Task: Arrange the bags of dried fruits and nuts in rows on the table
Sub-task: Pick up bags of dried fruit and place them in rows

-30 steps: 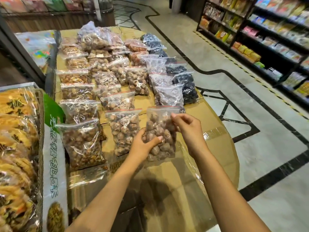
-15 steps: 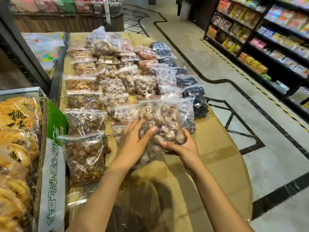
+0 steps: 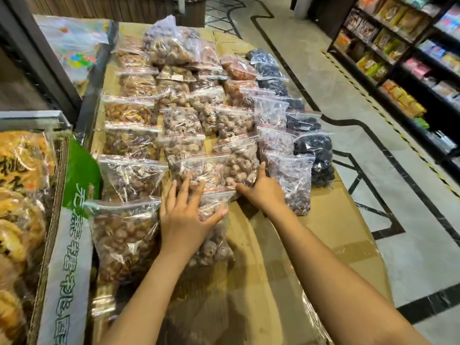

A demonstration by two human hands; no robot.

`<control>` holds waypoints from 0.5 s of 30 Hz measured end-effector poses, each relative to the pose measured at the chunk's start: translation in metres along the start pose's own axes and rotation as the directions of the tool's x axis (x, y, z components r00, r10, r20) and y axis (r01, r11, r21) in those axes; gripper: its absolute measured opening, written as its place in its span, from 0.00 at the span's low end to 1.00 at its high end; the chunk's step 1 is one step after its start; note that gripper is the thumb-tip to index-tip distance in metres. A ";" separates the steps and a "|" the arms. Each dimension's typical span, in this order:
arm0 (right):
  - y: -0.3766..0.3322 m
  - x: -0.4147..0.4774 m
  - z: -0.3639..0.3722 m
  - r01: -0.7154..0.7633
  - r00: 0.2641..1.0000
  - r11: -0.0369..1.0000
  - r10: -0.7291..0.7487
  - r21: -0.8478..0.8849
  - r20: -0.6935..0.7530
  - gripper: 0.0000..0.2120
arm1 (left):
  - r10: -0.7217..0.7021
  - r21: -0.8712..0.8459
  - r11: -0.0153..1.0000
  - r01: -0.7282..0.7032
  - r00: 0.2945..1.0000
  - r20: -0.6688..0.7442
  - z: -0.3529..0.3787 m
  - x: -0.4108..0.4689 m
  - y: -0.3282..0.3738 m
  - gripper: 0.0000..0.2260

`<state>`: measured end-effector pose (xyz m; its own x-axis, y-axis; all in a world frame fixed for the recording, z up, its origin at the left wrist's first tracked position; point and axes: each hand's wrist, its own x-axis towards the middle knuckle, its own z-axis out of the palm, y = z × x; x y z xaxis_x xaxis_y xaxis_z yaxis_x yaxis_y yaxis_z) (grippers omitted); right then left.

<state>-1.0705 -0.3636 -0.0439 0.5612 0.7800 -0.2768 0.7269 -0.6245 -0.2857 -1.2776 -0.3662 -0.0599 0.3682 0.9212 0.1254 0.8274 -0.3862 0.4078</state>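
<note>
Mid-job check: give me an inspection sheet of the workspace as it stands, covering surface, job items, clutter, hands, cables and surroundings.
Surface: table covered in flattened brown cardboard, near end bare.
Job's things: clear zip bags of nuts and dried fruit lie in rows running away from the camera; dark fruit bags form the right-hand row; the bag being placed lies in a middle row, overlapping its neighbours.
Clutter: a green-and-white sack and a box of packed pastries at the left edge.
Hands: left hand flat on a nut bag, fingers spread; right hand against the placed bag's near right corner.
Cables: nothing seen.
Surroundings: tiled shop floor; stocked snack shelves at right.
</note>
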 end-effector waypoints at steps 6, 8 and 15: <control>0.019 -0.063 0.000 0.056 0.998 0.995 -0.059 0.079 0.033 0.43 | -0.066 0.037 0.997 0.061 0.989 0.133 -0.016 -0.004 0.011 0.40; 0.031 -0.096 -0.001 0.104 0.995 0.977 -0.103 0.188 -0.012 0.40 | -0.048 0.043 0.998 0.043 0.993 0.110 -0.022 -0.015 0.017 0.38; 0.105 -0.204 -0.002 -0.107 0.992 0.951 0.120 0.289 -0.025 0.38 | 0.034 -0.051 0.998 -0.031 0.996 0.078 -0.015 -0.083 0.073 0.33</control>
<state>-1.1074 -0.5884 -0.0158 0.6541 0.7003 -0.2858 0.5166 -0.6897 -0.5074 -1.2542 -0.4696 -0.0274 0.4283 0.9010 0.0687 0.7930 -0.4113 0.4494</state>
